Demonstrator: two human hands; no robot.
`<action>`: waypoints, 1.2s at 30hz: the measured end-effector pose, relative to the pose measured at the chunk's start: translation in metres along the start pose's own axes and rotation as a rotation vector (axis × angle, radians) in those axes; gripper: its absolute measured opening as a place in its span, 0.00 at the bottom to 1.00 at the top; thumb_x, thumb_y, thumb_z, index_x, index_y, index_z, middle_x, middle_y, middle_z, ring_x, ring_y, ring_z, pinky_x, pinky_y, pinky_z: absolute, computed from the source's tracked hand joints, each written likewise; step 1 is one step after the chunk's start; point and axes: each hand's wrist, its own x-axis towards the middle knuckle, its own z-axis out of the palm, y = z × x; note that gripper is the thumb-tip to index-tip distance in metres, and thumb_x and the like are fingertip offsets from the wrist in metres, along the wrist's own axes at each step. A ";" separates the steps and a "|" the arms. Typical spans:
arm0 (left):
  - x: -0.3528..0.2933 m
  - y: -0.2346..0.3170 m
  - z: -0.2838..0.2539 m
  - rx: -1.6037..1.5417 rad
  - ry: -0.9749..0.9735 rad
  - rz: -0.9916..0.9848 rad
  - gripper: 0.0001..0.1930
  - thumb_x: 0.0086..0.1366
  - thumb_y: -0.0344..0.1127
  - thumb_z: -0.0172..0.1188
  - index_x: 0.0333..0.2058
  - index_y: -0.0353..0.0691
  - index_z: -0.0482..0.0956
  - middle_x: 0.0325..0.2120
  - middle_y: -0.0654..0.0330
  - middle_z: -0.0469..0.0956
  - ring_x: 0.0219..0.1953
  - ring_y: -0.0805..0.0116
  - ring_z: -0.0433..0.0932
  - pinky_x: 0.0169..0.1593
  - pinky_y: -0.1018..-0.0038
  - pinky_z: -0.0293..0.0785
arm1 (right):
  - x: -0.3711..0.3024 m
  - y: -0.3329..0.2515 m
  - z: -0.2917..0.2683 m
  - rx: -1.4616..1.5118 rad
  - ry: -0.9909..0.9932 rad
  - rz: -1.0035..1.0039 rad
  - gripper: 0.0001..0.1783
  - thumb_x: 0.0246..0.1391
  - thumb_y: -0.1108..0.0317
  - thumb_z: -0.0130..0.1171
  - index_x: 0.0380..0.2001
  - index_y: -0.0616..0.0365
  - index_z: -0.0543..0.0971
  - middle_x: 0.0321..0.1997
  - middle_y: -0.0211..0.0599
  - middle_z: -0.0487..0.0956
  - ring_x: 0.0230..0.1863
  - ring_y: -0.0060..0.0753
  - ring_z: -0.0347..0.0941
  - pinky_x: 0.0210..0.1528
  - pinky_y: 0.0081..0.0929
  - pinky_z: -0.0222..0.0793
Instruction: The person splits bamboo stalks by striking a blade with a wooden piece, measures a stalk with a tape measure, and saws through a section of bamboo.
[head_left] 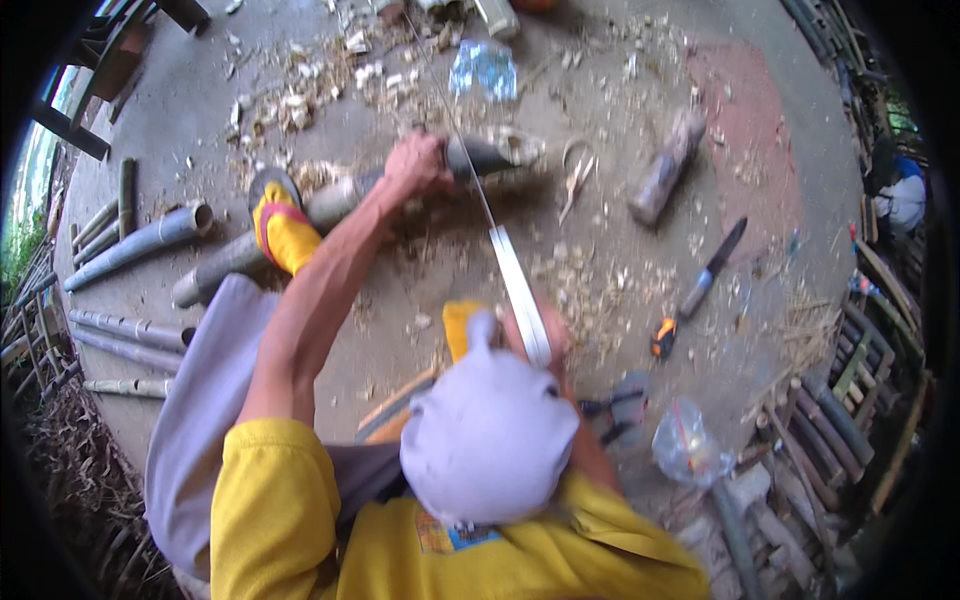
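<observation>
A long grey-green bamboo pole [335, 208] lies slantwise across the floor. My left hand [418, 165] is closed on its upper side, near the far right end. My left foot [285, 232], in a yellow sock and a flip-flop, presses on the pole farther left. A saw [518, 290] with a long thin blade and a white grip crosses the pole just right of my left hand. Around the saw's grip my right hand [552, 330] is closed, blurred and partly hidden by the grip and my grey cap [488, 435].
Wood chips [290, 105] litter the floor. To the right lie scissors [576, 188], a short log [668, 168], a knife [713, 268] and a plastic bag [690, 442]. Bamboo poles [140, 248] lie at the left. Stacked bamboo [838, 420] lines the right side.
</observation>
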 end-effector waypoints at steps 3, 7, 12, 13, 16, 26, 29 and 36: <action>0.003 0.010 -0.004 0.032 0.011 -0.003 0.34 0.31 0.46 0.71 0.41 0.42 0.74 0.39 0.49 0.73 0.45 0.49 0.72 0.46 0.58 0.71 | -0.142 0.038 -0.051 -0.233 0.052 -0.135 0.22 0.47 0.66 0.61 0.45 0.67 0.76 0.36 0.44 0.81 0.23 0.36 0.78 0.20 0.26 0.71; 0.001 0.010 0.003 0.115 0.109 0.059 0.33 0.33 0.46 0.70 0.41 0.42 0.72 0.38 0.52 0.74 0.45 0.53 0.73 0.48 0.59 0.70 | -0.087 0.048 -0.016 -0.196 0.068 -0.191 0.23 0.44 0.70 0.59 0.45 0.67 0.75 0.35 0.46 0.80 0.22 0.38 0.77 0.21 0.27 0.71; 0.006 0.014 -0.005 0.042 0.066 0.032 0.30 0.32 0.45 0.71 0.38 0.43 0.75 0.36 0.50 0.75 0.42 0.51 0.74 0.46 0.58 0.71 | 0.055 -0.018 0.014 0.186 0.128 -0.103 0.23 0.41 0.76 0.58 0.46 0.66 0.73 0.29 0.45 0.78 0.19 0.41 0.74 0.23 0.32 0.70; 0.004 0.006 -0.003 0.015 0.012 0.020 0.30 0.33 0.45 0.70 0.39 0.43 0.76 0.37 0.48 0.74 0.42 0.48 0.74 0.45 0.58 0.72 | 0.013 -0.001 0.006 0.136 0.126 -0.140 0.23 0.42 0.74 0.58 0.46 0.66 0.74 0.29 0.43 0.79 0.18 0.38 0.74 0.23 0.31 0.70; 0.007 -0.007 0.001 0.013 0.070 -0.002 0.31 0.33 0.44 0.69 0.41 0.42 0.74 0.38 0.48 0.74 0.42 0.48 0.74 0.46 0.58 0.71 | -0.091 0.035 -0.028 -0.104 0.125 -0.211 0.21 0.46 0.71 0.58 0.46 0.65 0.76 0.30 0.38 0.81 0.17 0.31 0.73 0.22 0.27 0.69; 0.006 0.015 -0.007 0.030 0.036 0.036 0.31 0.36 0.48 0.70 0.40 0.41 0.73 0.37 0.48 0.73 0.43 0.48 0.73 0.47 0.58 0.70 | 0.071 -0.013 0.017 0.242 0.139 -0.133 0.25 0.43 0.76 0.57 0.48 0.65 0.72 0.25 0.49 0.76 0.21 0.42 0.75 0.24 0.29 0.70; 0.006 0.000 -0.011 0.052 -0.032 -0.043 0.33 0.32 0.48 0.71 0.41 0.42 0.73 0.38 0.47 0.72 0.43 0.47 0.73 0.46 0.58 0.71 | -0.056 0.009 -0.032 -0.004 0.030 -0.109 0.25 0.44 0.72 0.60 0.48 0.67 0.73 0.30 0.47 0.79 0.23 0.41 0.77 0.24 0.29 0.72; 0.010 -0.004 0.014 0.100 0.187 0.087 0.33 0.30 0.46 0.69 0.40 0.41 0.73 0.33 0.53 0.77 0.45 0.53 0.72 0.46 0.59 0.70 | -0.023 0.059 0.005 0.044 0.072 -0.258 0.23 0.42 0.75 0.57 0.46 0.68 0.74 0.30 0.49 0.78 0.24 0.41 0.77 0.25 0.31 0.73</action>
